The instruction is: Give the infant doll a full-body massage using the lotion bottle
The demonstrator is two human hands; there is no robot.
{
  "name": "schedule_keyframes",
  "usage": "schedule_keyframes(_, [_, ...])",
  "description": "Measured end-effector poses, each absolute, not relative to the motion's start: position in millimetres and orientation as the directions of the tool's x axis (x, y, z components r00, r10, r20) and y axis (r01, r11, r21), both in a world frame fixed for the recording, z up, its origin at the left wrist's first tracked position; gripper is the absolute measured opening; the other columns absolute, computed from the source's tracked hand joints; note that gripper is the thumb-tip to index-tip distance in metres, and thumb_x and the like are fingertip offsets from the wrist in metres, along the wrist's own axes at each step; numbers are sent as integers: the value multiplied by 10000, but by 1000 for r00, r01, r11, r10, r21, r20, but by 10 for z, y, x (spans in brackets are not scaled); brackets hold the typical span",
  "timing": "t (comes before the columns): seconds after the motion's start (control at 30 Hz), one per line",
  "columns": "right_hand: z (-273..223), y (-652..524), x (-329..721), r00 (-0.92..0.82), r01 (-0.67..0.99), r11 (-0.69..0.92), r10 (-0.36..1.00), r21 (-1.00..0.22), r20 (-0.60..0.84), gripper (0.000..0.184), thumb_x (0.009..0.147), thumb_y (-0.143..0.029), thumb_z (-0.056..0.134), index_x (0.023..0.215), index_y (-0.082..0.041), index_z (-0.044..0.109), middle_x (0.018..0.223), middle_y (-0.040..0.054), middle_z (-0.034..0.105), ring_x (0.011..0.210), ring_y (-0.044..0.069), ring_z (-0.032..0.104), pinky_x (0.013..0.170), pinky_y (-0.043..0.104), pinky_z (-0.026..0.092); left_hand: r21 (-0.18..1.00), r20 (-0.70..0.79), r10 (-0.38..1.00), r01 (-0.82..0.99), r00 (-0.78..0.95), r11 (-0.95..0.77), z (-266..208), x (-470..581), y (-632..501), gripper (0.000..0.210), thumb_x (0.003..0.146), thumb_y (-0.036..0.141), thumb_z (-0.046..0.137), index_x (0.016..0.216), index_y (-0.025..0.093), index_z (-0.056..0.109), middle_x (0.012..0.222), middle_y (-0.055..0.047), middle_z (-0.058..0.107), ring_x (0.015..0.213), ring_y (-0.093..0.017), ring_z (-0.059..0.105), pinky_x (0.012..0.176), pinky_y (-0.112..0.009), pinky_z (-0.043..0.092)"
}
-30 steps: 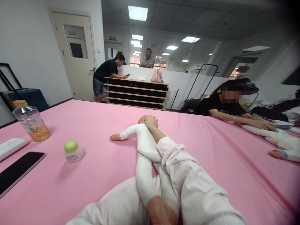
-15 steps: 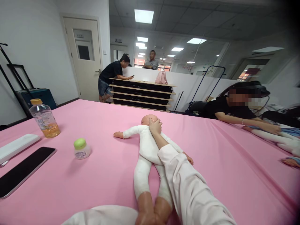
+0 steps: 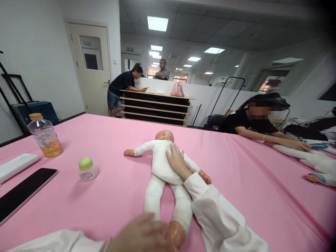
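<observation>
Doll (image 3: pixel 159 160), smooth-headed, round-limbed, soft-bodied in white cloth (image 3: pixel 153 192), under a flat, outstretched right hand (image 3: pixel 176 159); blurred left hand (image 3: pixel 140 233) likewise wide.

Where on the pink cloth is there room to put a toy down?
The pink cloth is bare between the jar and the middle doll, and between that doll and the right doll. It's crowded at left: bottle, white object and phone.

The single head-worn view looks forward and down across the pink desk (image 3: pixel 110 196), with the doll (image 3: pixel 159 161) close below and the door (image 3: pixel 94 85) far beyond.
</observation>
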State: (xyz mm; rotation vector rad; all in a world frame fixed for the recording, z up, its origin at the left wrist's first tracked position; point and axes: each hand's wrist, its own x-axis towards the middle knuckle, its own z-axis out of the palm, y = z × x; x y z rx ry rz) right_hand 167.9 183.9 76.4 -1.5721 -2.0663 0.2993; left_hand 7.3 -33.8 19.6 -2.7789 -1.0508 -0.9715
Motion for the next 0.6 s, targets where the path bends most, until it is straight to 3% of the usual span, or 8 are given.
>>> schedule_keyframes(0.07, [665, 1560, 1841, -297, 822, 380, 921, -425, 250, 483, 863, -361, 283, 1314, -209, 367, 1416, 28, 248, 1352, 186, 151, 1120, 471, 38, 96, 656, 583, 712, 480, -695, 282, -234, -125, 403, 795, 120, 370, 1147, 252, 514, 1114, -34, 572, 1135, -143, 489, 959, -371, 432])
schedule_keyframes(0.13, [585, 1379, 1965, -400, 782, 458, 889, -424, 222, 490, 874, -387, 257, 1330, -234, 350, 1427, 3, 220, 1355, 164, 149, 1132, 436, 83, -9, 743, 568, 854, 354, -521, 346, -573, 89, 433, 778, 73, 382, 1155, 253, 495, 1171, -16, 539, 1193, -156, 434, 996, -388, 375])
schedule_keyframes(0.3, [564, 1291, 2047, -438, 754, 500, 866, -426, 241, 479, 882, -364, 236, 1349, -284, 313, 1439, -21, 182, 1358, 153, 141, 1126, 418, 149, -82, 821, 558, 992, 121, -95, 473, -1164, 315, 478, 753, 201, 513, 1224, 251, 445, 1305, -42, 417, 1265, -240, 330, 1083, -495, 171])
schedule_keyframes(0.4, [633, 1271, 2007, -550, 727, 605, 796, -325, 253, 494, 845, -241, 301, 1319, -378, 326, 1448, -63, 118, 1365, 202, 93, 1098, 518, 66, 65, 883, 455, 990, -116, 125, 543, -1297, 273, 536, 731, 290, 542, 1242, 194, 415, 1346, -81, 346, 1279, -305, 274, 1055, -542, 189])
schedule_keyframes(0.47, [674, 1244, 1980, -649, 670, 687, 726, -282, 226, 547, 800, -159, 319, 1289, -400, 365, 1438, -84, 154, 1362, 206, 103, 1084, 547, 14, 207, 868, 417, 960, -270, 191, 574, -1332, 237, 564, 741, 316, 514, 1270, 187, 366, 1366, -74, 299, 1281, -322, 250, 1041, -535, 241])
schedule_keyframes(0.6, [716, 1232, 1939, -709, 613, 715, 685, -335, 167, 523, 779, -134, 311, 1230, -342, 473, 1379, -58, 319, 1312, 192, 248, 1089, 495, 141, 450, 713, 456, 847, -532, 283, 568, -1353, 212, 671, 765, 354, 461, 1358, 216, 180, 1434, -69, 101, 1297, -398, 126, 1028, -623, 164])
